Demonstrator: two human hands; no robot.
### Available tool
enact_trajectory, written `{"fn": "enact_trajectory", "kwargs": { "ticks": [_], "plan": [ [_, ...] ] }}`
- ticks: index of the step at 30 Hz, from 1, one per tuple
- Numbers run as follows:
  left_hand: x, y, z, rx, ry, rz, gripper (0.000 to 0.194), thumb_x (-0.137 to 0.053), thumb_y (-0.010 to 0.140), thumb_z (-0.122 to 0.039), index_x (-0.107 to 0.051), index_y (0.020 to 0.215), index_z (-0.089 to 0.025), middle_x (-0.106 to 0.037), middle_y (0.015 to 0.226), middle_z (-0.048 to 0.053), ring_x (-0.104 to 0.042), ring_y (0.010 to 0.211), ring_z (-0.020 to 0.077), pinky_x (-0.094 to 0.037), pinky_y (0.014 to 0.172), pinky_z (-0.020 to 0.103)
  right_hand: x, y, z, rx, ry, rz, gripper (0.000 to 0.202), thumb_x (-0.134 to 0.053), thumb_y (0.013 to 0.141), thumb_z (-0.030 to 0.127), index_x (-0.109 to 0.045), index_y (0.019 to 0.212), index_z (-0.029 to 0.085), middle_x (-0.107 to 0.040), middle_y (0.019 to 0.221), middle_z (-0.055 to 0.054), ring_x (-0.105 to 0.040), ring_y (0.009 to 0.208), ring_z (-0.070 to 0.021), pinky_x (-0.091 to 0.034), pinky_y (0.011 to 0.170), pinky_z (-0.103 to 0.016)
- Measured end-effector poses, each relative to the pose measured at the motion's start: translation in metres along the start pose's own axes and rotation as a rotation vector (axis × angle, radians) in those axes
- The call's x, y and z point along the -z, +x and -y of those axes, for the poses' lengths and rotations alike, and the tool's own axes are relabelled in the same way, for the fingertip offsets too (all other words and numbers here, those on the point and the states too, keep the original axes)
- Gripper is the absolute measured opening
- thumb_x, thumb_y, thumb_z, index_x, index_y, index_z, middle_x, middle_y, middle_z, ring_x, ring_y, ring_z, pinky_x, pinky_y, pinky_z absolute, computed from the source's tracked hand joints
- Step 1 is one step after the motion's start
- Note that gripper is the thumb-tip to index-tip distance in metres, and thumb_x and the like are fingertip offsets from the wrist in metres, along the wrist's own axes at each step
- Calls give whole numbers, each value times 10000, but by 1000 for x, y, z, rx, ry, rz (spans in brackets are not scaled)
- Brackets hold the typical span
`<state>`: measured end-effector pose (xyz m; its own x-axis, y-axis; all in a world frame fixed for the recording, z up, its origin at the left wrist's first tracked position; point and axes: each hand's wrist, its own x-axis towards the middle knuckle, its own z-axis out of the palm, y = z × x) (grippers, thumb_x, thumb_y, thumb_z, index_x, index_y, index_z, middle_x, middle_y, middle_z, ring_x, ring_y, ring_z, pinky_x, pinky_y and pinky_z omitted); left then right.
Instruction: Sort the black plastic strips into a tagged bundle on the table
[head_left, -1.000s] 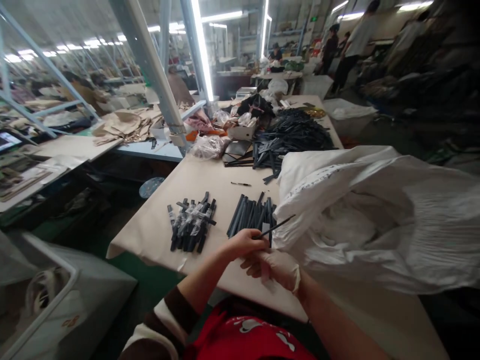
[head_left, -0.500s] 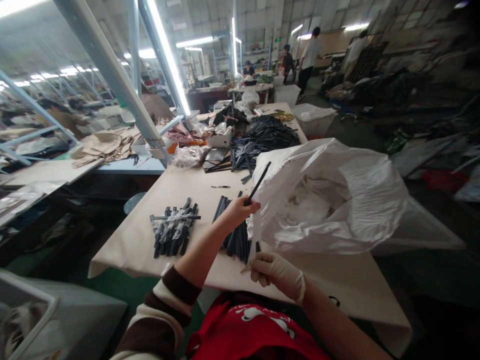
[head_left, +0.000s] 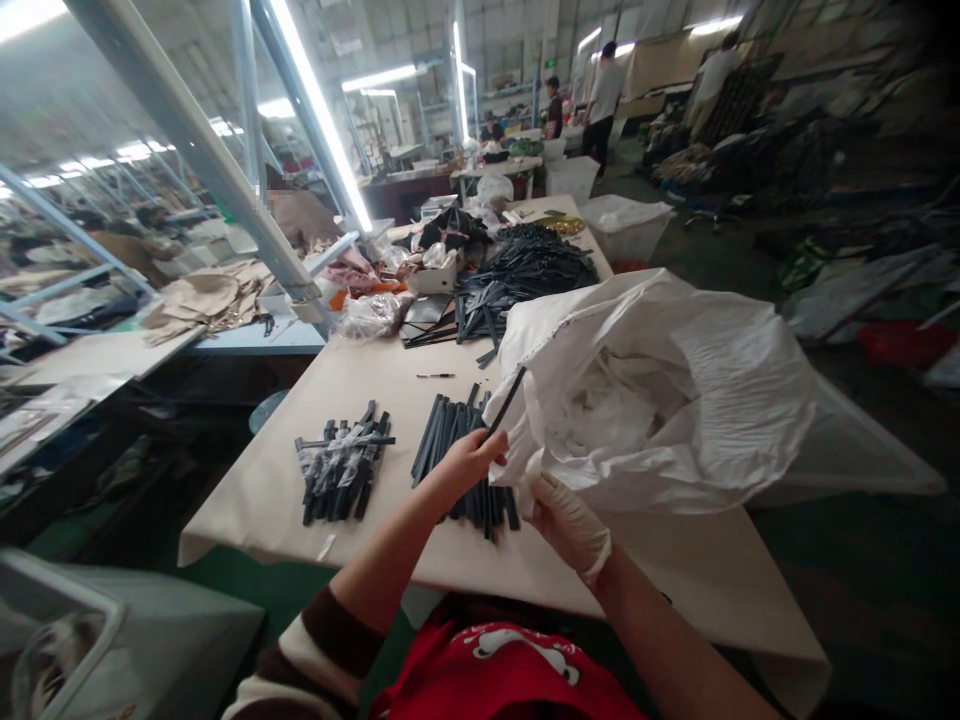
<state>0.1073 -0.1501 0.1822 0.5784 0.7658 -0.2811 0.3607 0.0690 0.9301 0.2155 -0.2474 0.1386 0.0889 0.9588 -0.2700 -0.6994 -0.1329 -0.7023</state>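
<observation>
Left hand [head_left: 480,455] bare, grip around one dark strip [head_left: 507,402], angled up toward white sack [head_left: 739,380]. Right hand [head_left: 564,520] gloved, fingers bent, just beside it; can't tell what it holds. On desk [head_left: 255,490]: dark strips with clear film [head_left: 345,470] on left, loose dark strips [head_left: 439,435] partly behind left arm [head_left: 405,535], pen [head_left: 436,376] beyond, black heap [head_left: 536,262] farther back. Grey bin [head_left: 180,610] lower left.

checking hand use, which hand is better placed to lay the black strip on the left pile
Probably the left hand: it grips the black strip and is nearer the left pile. The gloved right hand is farther off, by the sack.
</observation>
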Motion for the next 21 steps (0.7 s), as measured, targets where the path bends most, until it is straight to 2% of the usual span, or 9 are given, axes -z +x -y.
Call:
{"fn": "enact_trajectory", "kwargs": {
  "ticks": [2, 3, 7, 9, 13, 15, 18, 21],
  "plan": [
    [-4, -19, 4, 27, -43, 91, 385, -482, 741, -509, -520, 773, -127, -506, 642, -23, -328, 452, 35, -248, 416, 175, 4, 7, 4, 71, -26, -21, 230, -673, 673, 383, -551, 622, 194, -453, 536, 58, -350, 503, -77, -324, 531, -226],
    [-8, -26, 5, 24, -63, 85, 357, -514, 727, -482, -521, 763, -127, -486, 624, -32, -335, 473, 39, -264, 437, 174, 4, 8, 6, 104, -70, -21, 265, -658, 687, 389, -519, 583, 189, -423, 516, 61, -331, 498, -77, -315, 529, -227],
    [-19, -36, 9, -64, -81, -127, 237, -563, 701, -370, -506, 719, -140, -438, 605, -49, -374, 551, 60, -318, 523, 182, -5, 6, 15, 239, -280, -92, 370, -668, 660, 423, -428, 505, 188, -377, 497, 60, -305, 504, -85, -297, 525, -236],
    [-20, -36, 9, -108, -63, -162, 214, -529, 729, -360, -496, 723, -148, -451, 607, -47, -378, 545, 62, -325, 524, 185, -11, 3, 17, 271, -321, -101, 339, -675, 642, 445, -478, 538, 190, -434, 535, 48, -359, 540, -97, -324, 558, -241],
    [-16, -36, 10, -126, -40, -139, 193, -469, 780, -353, -475, 789, -160, -465, 572, -53, -390, 491, 62, -329, 484, 184, -14, 3, 14, 94, -214, 160, 336, -581, 701, 520, -608, 738, 187, -561, 699, -5, -476, 671, -136, -391, 666, -282],
    [-15, -35, 12, -124, -12, -130, 183, -470, 782, -346, -470, 788, -163, -464, 556, -58, -402, 483, 63, -335, 480, 182, -11, 7, 12, 36, -173, 212, 306, -615, 690, 481, -610, 704, 175, -563, 681, -5, -486, 670, -135, -399, 693, -294],
    [-10, -40, 15, -110, 58, -149, 215, -426, 807, -384, -458, 793, -172, -469, 556, -63, -382, 448, 58, -320, 454, 180, -4, 15, 15, 48, -122, 65, 285, -702, 625, 412, -568, 575, 166, -525, 576, 26, -453, 579, -104, -386, 608, -259],
    [-5, -54, 15, -50, 110, -98, 291, -336, 836, -443, -453, 822, -176, -484, 582, -57, -388, 413, 63, -313, 426, 193, -2, 21, 27, 46, 68, -47, 297, -728, 601, 404, -549, 565, 170, -512, 563, 44, -440, 538, -80, -353, 508, -221]
  ]
}}
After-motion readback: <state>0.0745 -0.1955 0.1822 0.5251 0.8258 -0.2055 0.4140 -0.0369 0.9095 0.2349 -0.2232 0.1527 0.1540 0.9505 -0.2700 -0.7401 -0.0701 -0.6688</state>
